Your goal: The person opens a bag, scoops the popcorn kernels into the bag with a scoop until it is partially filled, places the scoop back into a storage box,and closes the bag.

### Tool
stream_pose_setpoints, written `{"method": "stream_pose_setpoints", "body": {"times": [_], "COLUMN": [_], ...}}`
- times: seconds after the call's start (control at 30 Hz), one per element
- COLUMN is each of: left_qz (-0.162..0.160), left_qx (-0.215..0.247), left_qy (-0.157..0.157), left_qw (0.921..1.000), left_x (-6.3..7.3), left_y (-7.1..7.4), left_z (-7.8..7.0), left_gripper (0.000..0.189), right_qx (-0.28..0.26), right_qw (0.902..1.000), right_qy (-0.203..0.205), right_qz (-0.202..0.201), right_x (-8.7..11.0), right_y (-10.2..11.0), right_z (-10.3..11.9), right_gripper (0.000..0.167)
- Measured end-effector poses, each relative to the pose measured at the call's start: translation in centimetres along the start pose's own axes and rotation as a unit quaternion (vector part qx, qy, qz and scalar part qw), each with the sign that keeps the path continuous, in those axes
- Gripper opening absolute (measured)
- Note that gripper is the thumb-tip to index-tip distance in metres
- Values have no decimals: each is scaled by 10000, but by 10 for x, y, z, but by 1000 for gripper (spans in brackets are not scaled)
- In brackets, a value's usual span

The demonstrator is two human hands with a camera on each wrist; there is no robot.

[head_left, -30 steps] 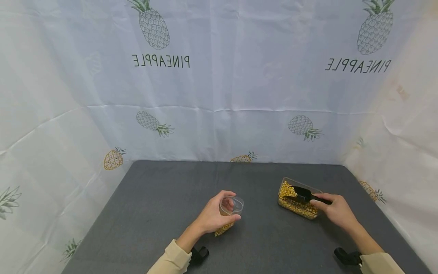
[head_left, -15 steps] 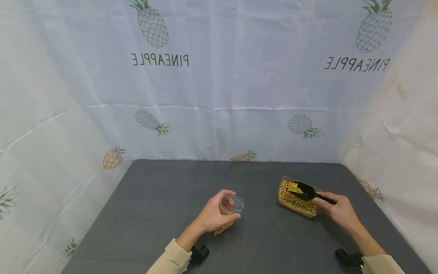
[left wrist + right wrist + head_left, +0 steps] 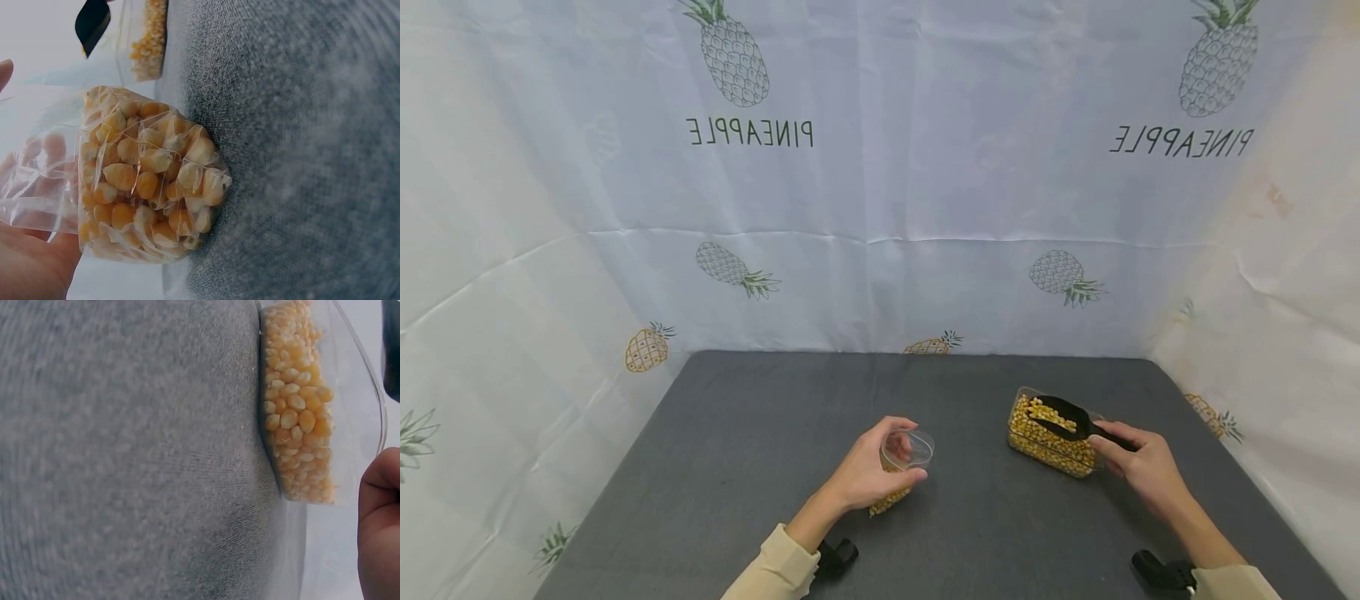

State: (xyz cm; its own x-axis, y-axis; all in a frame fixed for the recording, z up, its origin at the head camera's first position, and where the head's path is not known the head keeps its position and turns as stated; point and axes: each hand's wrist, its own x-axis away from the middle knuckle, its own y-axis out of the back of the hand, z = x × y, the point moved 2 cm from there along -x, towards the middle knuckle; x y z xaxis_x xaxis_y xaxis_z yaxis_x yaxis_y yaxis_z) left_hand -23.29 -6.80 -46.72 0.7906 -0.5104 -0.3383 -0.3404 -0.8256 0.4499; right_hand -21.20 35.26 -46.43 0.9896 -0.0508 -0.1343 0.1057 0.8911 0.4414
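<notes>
My left hand [image 3: 868, 475] holds a clear plastic bag [image 3: 147, 178] upright, fingers and thumb spreading its mouth wide. Yellow corn kernels fill the bag's lower part, which rests on the table in the left wrist view. On the right, my right hand [image 3: 1146, 467] grips the handle of a black scoop [image 3: 1081, 422]. Some kernels lie in the scoop's bowl, which is over a clear rectangular container [image 3: 350, 381]. Corn kernels [image 3: 294, 412] are heaped inside that container; the right wrist view shows only the scoop's dark edge, above the rim.
A dark grey table [image 3: 775, 450] lies under everything. White curtains [image 3: 880, 167] with pineapple prints stand behind it and along both sides. Black straps [image 3: 838, 557] sit on both wrists. Bare tabletop separates the bag from the container.
The scoop has shifted slightly right and tilted, its bowl now showing kernels inside above the container. My left hand and the bag have stayed in place.
</notes>
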Motion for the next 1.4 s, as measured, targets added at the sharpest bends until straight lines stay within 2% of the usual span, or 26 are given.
{"method": "stream_pose_setpoints", "body": {"times": [0.27,0.6,1.17,1.4], "left_qz": [46,93,128,125], "left_qx": [-7,-2,11,-3], "left_qy": [58,84,92,124], "left_qw": [10000,9999,9999,9998], "left_x": [0,0,0,0], "left_y": [0,-1,-1,-1], "left_z": [0,1,0,-1], "left_gripper": [58,60,60,61], "right_qx": [129,-246,-10,107], "right_qw": [9999,9992,9973,9966], "right_qy": [89,234,671,731], "right_qz": [33,193,304,369], "right_x": [3,7,8,8], "right_y": [-1,-2,-18,-26], "right_z": [6,18,38,47], "right_gripper": [49,41,41,38]}}
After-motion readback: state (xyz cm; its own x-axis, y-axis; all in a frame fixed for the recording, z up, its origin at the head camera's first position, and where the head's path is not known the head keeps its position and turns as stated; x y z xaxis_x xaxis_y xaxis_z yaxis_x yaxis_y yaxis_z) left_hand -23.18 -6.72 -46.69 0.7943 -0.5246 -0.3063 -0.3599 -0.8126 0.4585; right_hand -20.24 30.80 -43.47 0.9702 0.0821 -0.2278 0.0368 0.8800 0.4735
